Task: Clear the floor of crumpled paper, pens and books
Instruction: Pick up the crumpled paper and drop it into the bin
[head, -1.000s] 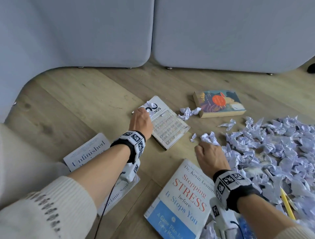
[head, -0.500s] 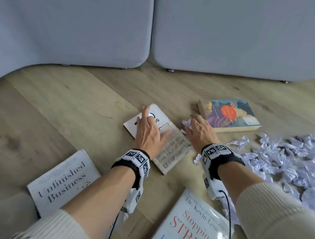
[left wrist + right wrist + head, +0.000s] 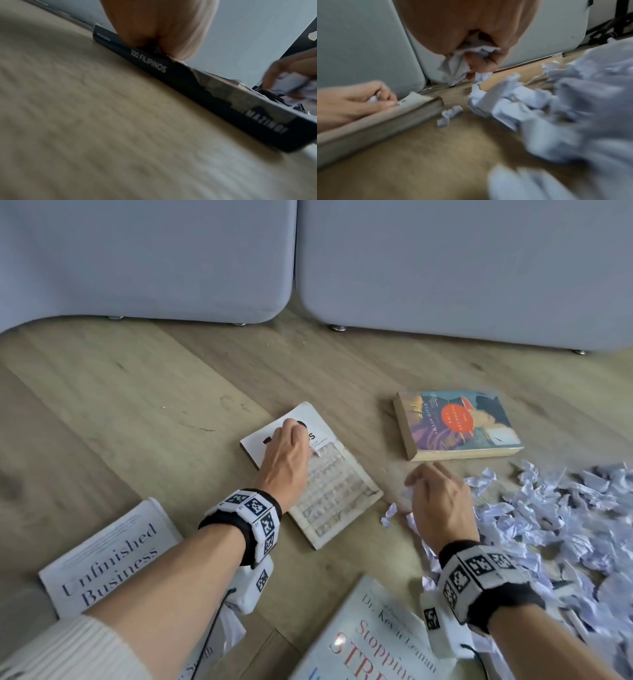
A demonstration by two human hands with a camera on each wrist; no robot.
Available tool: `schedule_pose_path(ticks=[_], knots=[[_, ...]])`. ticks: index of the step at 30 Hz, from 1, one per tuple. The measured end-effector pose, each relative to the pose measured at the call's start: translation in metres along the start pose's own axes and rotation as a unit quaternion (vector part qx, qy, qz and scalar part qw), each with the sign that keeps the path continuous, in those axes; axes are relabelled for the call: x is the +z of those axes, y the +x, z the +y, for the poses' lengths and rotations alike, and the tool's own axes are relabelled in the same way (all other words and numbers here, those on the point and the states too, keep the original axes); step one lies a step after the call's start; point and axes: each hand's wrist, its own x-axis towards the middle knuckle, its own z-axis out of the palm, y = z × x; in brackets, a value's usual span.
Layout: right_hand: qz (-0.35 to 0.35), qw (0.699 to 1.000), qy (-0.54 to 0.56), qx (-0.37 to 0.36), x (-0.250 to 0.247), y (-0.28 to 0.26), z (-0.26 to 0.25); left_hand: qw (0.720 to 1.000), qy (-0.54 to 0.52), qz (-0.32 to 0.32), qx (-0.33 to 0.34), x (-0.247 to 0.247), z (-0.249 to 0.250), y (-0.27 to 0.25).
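Observation:
My left hand [image 3: 296,441] rests on the white book with the "100 Filipinos" spine [image 3: 337,491] and pinches a small scrap of crumpled paper [image 3: 373,99] against its cover. To its right, my right hand [image 3: 423,486] hovers just above the floor and grips a wad of crumpled paper [image 3: 458,63]. A big pile of crumpled paper [image 3: 565,525] lies directly right of that hand. In the left wrist view the book's dark spine [image 3: 171,75] lies flat on the wood.
A colourful paperback [image 3: 455,422] lies beyond the right hand. "Unfinished Business" [image 3: 109,556] is at lower left, "Stopping Stress" [image 3: 370,635] at bottom centre. A loose scrap [image 3: 389,513] lies between book and pile. Grey sofa bases [image 3: 445,268] close off the far side.
My left hand, flat on the white book before, now has its fingers curled on a paper scrap. My right hand drew back from beside the paperback toward the pile, carrying paper.

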Motion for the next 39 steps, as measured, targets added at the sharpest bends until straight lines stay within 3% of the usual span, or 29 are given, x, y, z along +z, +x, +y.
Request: schedule_pose_path(ticks=[5,9,12,14,17,21,24,27,29,32,35,39], knots=[[-0.119,0.980,-0.161,-0.004,0.008,-0.044,-0.005,0.998,0.062,-0.026,0.009,0.001,0.004,-0.004],[-0.150,0.968,-0.191,-0.059,0.020,-0.050,0.006,0.989,0.136,-0.048,0.023,-0.004,0.023,-0.018],[-0.185,0.963,-0.192,-0.045,0.013,-0.052,0.002,0.978,0.190,-0.084,-0.005,-0.013,0.041,-0.028],[-0.158,0.979,-0.130,-0.018,0.002,-0.056,-0.003,0.972,0.195,-0.128,-0.033,-0.016,0.051,-0.034],[-0.043,0.997,-0.048,0.040,-0.028,-0.069,0.005,0.978,0.147,-0.147,-0.024,-0.024,0.072,-0.045],[0.013,0.988,-0.060,0.138,-0.073,-0.090,0.035,0.977,0.025,-0.209,0.032,-0.012,0.123,-0.065],[-0.039,0.978,-0.134,0.155,-0.094,-0.109,0.060,0.965,-0.011,-0.248,0.086,0.009,0.161,-0.082],[-0.112,0.975,-0.155,0.112,-0.099,-0.124,0.063,0.959,-0.005,-0.262,0.104,0.024,0.187,-0.098],[-0.170,0.965,-0.180,0.084,-0.092,-0.132,0.064,0.946,0.042,-0.302,0.107,0.033,0.194,-0.106],[-0.201,0.955,-0.209,0.067,-0.085,-0.135,0.074,0.914,0.129,-0.352,0.154,0.045,0.197,-0.112],[-0.208,0.951,-0.214,0.077,-0.085,-0.126,0.077,0.912,0.141,-0.334,0.192,0.049,0.202,-0.112],[-0.261,0.916,-0.299,0.054,-0.080,-0.111,0.063,0.903,0.149,-0.344,0.209,0.047,0.201,-0.113]])
